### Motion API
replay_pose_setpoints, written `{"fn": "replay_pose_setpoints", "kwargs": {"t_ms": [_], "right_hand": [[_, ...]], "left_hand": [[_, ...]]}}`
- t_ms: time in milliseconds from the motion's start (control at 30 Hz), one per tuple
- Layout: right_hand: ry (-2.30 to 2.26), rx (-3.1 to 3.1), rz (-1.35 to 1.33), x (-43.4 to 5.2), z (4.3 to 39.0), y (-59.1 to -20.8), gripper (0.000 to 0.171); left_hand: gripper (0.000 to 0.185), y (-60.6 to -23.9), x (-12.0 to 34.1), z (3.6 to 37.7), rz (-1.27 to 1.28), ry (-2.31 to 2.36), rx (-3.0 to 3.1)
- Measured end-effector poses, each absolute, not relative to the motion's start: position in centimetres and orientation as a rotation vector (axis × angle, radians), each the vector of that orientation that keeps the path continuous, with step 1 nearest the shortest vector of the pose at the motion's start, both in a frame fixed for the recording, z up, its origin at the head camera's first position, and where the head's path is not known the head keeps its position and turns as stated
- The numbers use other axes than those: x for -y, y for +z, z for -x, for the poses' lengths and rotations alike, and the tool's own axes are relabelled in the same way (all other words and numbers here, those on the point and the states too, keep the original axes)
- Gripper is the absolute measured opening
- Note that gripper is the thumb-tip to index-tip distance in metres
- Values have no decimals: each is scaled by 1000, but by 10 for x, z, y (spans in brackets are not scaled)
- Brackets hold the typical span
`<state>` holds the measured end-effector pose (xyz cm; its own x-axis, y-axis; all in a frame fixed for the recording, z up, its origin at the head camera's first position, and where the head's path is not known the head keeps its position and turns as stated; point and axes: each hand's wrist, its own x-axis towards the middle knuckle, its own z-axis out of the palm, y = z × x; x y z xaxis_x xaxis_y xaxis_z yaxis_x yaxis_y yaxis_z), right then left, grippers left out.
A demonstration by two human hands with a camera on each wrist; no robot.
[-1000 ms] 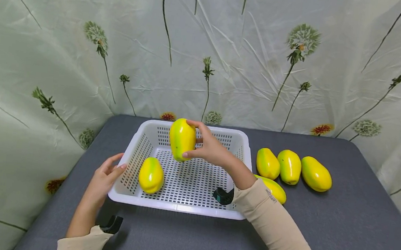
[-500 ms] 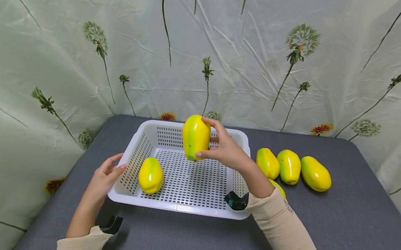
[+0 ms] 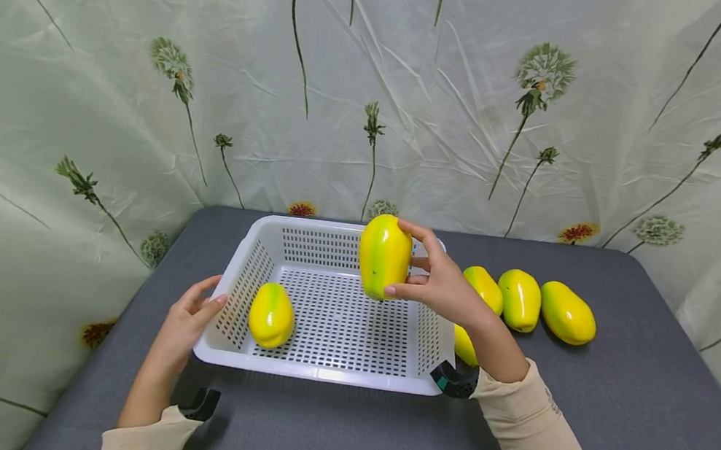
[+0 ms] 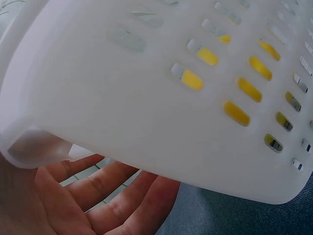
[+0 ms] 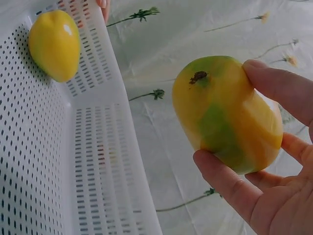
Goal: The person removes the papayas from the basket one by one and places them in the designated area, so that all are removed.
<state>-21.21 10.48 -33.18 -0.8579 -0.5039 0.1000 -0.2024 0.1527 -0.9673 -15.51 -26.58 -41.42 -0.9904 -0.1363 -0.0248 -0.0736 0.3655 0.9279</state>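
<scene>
Nearest the camera, two beige sleeves (image 3: 536,434) lie over the grey table (image 3: 613,398), each with a dark wrist mount at the cuff. The left hand (image 3: 181,327) rests against the outside of the white perforated basket (image 3: 318,373) at its near left corner, fingers straight and relaxed, gripping nothing; in the left wrist view the open palm (image 4: 73,200) sits just under the basket's wall (image 4: 146,107), with yellow showing through the slots.

Inside the basket, near the left wall, one mango (image 3: 271,315) lies on the perforated floor; in the right wrist view it shows as a yellow fruit (image 5: 54,44) against the basket's floor.

Farther in, the right hand (image 3: 443,285) holds a second yellow-green mango (image 3: 384,256) upright in the air over the right part of the basket, above its floor and touching nothing else. The thumb and fingers curl round the fruit's right side. In the right wrist view the held mango (image 5: 225,112) shows its dark stem scar, with fingers (image 5: 279,83) above it and the thumb below.

Just right of the basket, partly behind the right forearm, another mango (image 3: 465,344) lies on the table. Beyond it, three more mangoes (image 3: 520,299) lie side by side. At the back hangs a pale green cloth (image 3: 413,98) printed with dandelions.
</scene>
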Motion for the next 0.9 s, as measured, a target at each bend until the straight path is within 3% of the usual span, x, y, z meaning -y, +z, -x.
{"fn": "replay_pose_setpoints", "kwargs": {"t_ms": [900], "right_hand": [[-1815,-2357,468,-206,176,-370,88]], "left_hand": [[54,-414,264,155,-211,-1726,2545]]}}
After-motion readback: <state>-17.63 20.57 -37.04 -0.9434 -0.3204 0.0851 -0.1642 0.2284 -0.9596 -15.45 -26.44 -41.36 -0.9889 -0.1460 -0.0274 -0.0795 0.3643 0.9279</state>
